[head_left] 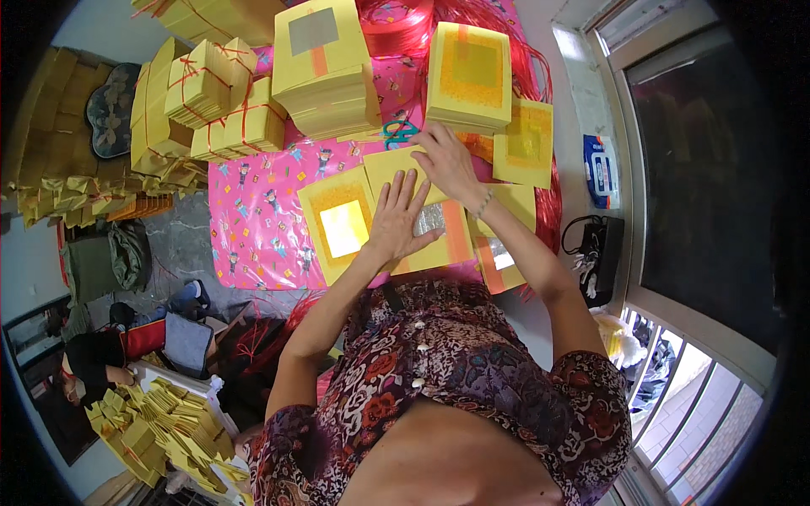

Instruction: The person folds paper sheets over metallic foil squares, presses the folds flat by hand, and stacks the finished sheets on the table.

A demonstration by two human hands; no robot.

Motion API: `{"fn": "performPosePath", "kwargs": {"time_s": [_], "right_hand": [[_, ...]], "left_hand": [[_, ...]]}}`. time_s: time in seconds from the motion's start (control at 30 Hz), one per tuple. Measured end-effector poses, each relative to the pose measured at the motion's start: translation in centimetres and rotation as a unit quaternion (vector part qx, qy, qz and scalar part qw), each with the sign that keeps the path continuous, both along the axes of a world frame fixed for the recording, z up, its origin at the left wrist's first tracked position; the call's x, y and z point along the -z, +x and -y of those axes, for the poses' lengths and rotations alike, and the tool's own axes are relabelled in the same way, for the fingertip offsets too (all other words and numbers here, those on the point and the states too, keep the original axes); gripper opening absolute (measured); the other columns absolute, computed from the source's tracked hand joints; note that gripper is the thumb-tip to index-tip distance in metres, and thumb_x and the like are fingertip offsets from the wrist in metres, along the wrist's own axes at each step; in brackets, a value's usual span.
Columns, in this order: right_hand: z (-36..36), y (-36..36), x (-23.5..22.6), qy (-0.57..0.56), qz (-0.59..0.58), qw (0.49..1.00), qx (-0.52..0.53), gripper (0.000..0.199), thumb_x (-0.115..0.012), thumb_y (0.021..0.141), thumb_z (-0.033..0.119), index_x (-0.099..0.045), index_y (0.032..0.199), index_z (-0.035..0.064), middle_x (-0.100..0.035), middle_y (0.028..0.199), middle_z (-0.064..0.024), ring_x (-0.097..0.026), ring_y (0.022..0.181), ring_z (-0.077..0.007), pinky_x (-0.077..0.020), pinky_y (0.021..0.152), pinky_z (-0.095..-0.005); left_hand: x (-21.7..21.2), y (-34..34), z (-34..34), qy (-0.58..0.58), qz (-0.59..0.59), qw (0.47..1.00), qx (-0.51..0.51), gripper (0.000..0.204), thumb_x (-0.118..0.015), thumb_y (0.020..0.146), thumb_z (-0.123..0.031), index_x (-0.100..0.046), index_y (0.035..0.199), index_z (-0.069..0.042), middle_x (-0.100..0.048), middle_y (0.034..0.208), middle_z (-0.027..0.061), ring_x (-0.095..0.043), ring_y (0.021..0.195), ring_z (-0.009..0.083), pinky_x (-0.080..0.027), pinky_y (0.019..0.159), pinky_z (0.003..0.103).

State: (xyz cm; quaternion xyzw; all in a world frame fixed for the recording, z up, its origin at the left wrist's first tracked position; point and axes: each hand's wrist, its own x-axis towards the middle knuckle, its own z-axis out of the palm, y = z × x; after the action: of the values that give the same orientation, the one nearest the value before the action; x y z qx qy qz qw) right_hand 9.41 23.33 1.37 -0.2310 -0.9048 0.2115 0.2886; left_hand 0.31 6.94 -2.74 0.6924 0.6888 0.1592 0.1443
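Observation:
My left hand (396, 221) lies flat with fingers spread on yellow joss paper with a silver foil patch (429, 219) and an orange stripe. Just to its right, my right hand (450, 167) rests on the paper's far part, fingers apart and slightly bent, with nothing visible in them. Beside my left hand is a joss paper sheet with a bright gold square (344, 228). Another yellow sheet (513, 207) lies partly under my right forearm. Teal-handled scissors (398, 133) sit just beyond my right fingertips.
On the pink patterned tablecloth (253, 228) stand a tall silver-foil stack (325, 84), a gold-foil stack (468, 76) and red-tied bundles (202, 84). Red plastic strands (396, 29) lie at the back. A wipes pack (601, 171) is right. Folded yellow papers (160, 430) pile at lower left.

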Motion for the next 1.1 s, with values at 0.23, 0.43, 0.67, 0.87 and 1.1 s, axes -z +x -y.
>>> {"fn": "performPosePath", "kwargs": {"time_s": [0.23, 0.43, 0.67, 0.87, 1.1], "right_hand": [[4.5, 6.5, 1.3, -0.133, 0.084, 0.987, 0.018, 0.016, -0.067, 0.088, 0.014, -0.053, 0.091, 0.0057, -0.055, 0.088, -0.0114, -0.058, 0.089, -0.0342, -0.0477, 0.074, -0.0452], [5.3, 6.9, 4.3, -0.114, 0.035, 0.992, 0.051, 0.017, -0.066, 0.090, 0.015, -0.053, 0.090, 0.0048, -0.053, 0.088, -0.0117, -0.056, 0.087, -0.0335, -0.0458, 0.076, -0.0445], [5.1, 6.9, 4.7, -0.155, 0.005, 0.987, 0.028, 0.020, -0.069, 0.087, 0.018, -0.053, 0.090, 0.0063, -0.052, 0.089, -0.0105, -0.054, 0.088, -0.0319, -0.0443, 0.078, -0.0439], [5.0, 6.9, 5.0, -0.105, 0.056, 0.992, 0.048, 0.025, -0.072, 0.085, 0.022, -0.054, 0.092, 0.0072, -0.052, 0.092, -0.0098, -0.055, 0.090, -0.0310, -0.0446, 0.078, -0.0438], [4.1, 7.4, 3.3, -0.053, 0.069, 0.996, -0.028, 0.028, -0.071, 0.084, 0.027, -0.059, 0.101, 0.0095, -0.053, 0.093, -0.0076, -0.055, 0.094, -0.0277, -0.0449, 0.080, -0.0432]], "left_hand": [[-0.2, 0.0, 0.1, 0.013, 0.004, 1.000, 0.000, 0.099, -0.060, 0.082, -0.068, -0.028, 0.155, -0.009, -0.018, 0.161, 0.0256, -0.013, 0.149, 0.0450, -0.015, 0.118, 0.058], [-0.2, 0.1, 0.2, 0.008, -0.003, 1.000, -0.006, 0.097, -0.059, 0.082, -0.068, -0.031, 0.155, -0.011, -0.019, 0.161, 0.0235, -0.014, 0.150, 0.0425, -0.016, 0.119, 0.057], [-1.0, -1.4, 0.9, -0.019, -0.008, 0.999, 0.037, 0.086, -0.058, 0.085, -0.067, -0.035, 0.154, -0.021, -0.019, 0.161, 0.0246, -0.015, 0.148, 0.0467, -0.016, 0.117, 0.060], [-0.6, -1.1, 1.0, -0.009, -0.023, 0.999, 0.033, 0.085, -0.059, 0.085, -0.066, -0.038, 0.153, -0.020, -0.020, 0.160, 0.0234, -0.016, 0.148, 0.0453, -0.017, 0.117, 0.060], [-1.0, -2.0, 0.8, -0.006, -0.003, 0.999, 0.045, 0.081, -0.057, 0.089, -0.062, -0.037, 0.153, -0.018, -0.020, 0.161, 0.0227, -0.016, 0.148, 0.0444, -0.015, 0.118, 0.059]]}}
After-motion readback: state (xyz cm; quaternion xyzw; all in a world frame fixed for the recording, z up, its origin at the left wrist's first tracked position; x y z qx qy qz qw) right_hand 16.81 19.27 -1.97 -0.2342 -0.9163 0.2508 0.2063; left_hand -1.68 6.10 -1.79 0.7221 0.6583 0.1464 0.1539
